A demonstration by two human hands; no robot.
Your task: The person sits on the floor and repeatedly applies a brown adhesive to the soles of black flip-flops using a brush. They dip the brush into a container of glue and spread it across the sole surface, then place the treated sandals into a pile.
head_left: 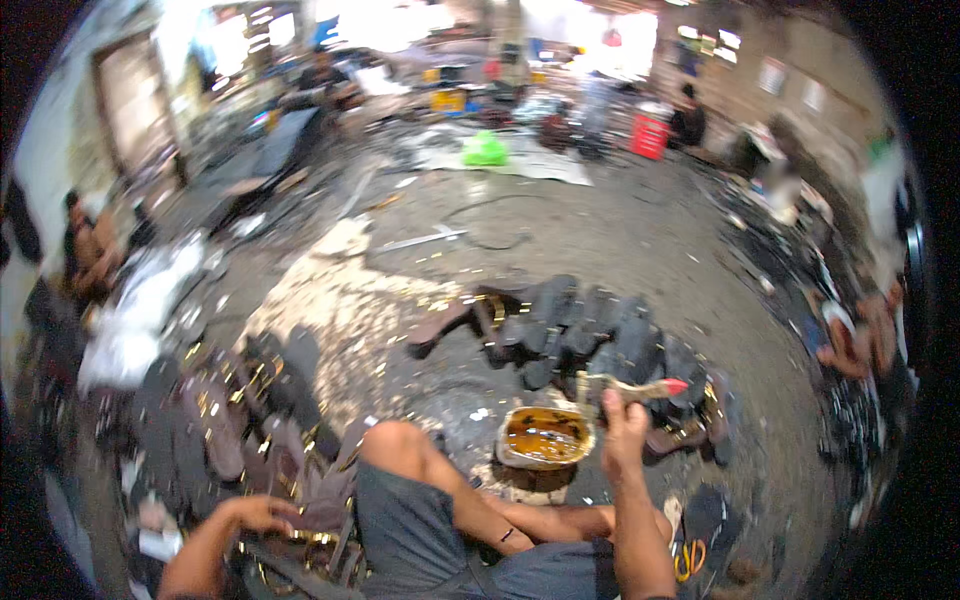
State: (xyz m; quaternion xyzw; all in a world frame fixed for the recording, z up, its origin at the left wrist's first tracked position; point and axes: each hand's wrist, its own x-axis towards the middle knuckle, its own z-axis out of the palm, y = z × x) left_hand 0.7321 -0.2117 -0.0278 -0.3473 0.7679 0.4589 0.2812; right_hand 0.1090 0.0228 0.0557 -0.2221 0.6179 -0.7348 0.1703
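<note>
Head view: right hand (622, 432) closed around the handle of a brush (630, 388), held just right of and above a round tin (545, 437) of amber glue. Brush lies nearly level, long axis left to right, red end pointing right, pale end left toward the tin; wooden-looking shaft, blurred. Tin sits on the floor (600, 230) in front of the person's bent knee (392, 440). Beyond it, a row of dark shoe soles (590, 335) overlapping. Left hand (258, 513) rests loosely curled, palm down, on a pile of sandal pieces (250, 420) with gold trim; whether it grips anything I cannot tell. Farther off: a green bag (485, 150), a red box (649, 136), yellow crates (447, 100). Orange-handled scissors (689, 560) by the right forearm.
</note>
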